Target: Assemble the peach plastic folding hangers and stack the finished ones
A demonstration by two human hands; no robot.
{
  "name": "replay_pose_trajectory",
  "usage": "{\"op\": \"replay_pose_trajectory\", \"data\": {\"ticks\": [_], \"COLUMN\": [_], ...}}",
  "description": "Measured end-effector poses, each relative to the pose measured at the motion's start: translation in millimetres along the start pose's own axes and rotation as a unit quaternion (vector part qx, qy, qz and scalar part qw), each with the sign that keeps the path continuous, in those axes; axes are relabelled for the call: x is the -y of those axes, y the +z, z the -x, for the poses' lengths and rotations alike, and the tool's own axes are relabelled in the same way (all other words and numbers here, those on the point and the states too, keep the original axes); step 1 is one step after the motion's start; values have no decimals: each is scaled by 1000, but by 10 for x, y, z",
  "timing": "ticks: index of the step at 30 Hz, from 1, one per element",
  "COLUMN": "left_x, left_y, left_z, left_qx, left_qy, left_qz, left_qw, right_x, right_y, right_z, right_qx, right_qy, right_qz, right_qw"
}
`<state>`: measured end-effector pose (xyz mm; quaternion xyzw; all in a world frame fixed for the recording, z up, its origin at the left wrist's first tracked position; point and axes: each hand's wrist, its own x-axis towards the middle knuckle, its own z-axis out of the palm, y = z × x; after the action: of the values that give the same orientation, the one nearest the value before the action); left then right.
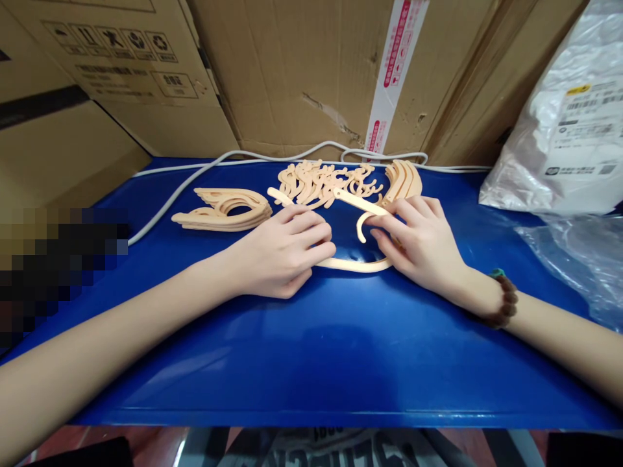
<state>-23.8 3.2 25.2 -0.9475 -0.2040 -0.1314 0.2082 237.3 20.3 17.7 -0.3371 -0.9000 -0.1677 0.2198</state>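
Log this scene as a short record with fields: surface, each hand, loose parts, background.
surface: blue table top
left hand: pressing on the curved arm of a peach plastic hanger
right hand: fingers on the hanger's hook end
wrist: brown bead bracelet on the right wrist
loose parts: stack of hanger arms to the left, pile of hooks behind the hands, another stack to the right
cable: white cable along the back edge
background: cardboard boxes, plastic bag at right

Packing workshop: stacked cardboard cartons [302, 71], parcel bag [559, 130]
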Motion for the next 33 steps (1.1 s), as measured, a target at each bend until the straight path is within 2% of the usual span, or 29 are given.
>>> {"op": "replay_pose_trajectory", "data": {"ticks": [14,21,26,33], "left_x": [36,44,40,58], "left_y": [88,87,58,103], "left_z": [27,43,33,53], "left_qx": [-46,-62,-38,-17], "left_qy": [-12,-58,-101,-82], "left_qz": [-27,-6,48,42], "left_qw": [999,996,993,996], "right_x": [-6,1,10,3], "right_y": [18,20,14,26], "right_z": [-2,1,-1,1], "right_qx": [2,2,5,9], "right_qy": [35,42,47,47], "right_qz": [17,18,11,24], "right_qw": [999,999,999,999]}}
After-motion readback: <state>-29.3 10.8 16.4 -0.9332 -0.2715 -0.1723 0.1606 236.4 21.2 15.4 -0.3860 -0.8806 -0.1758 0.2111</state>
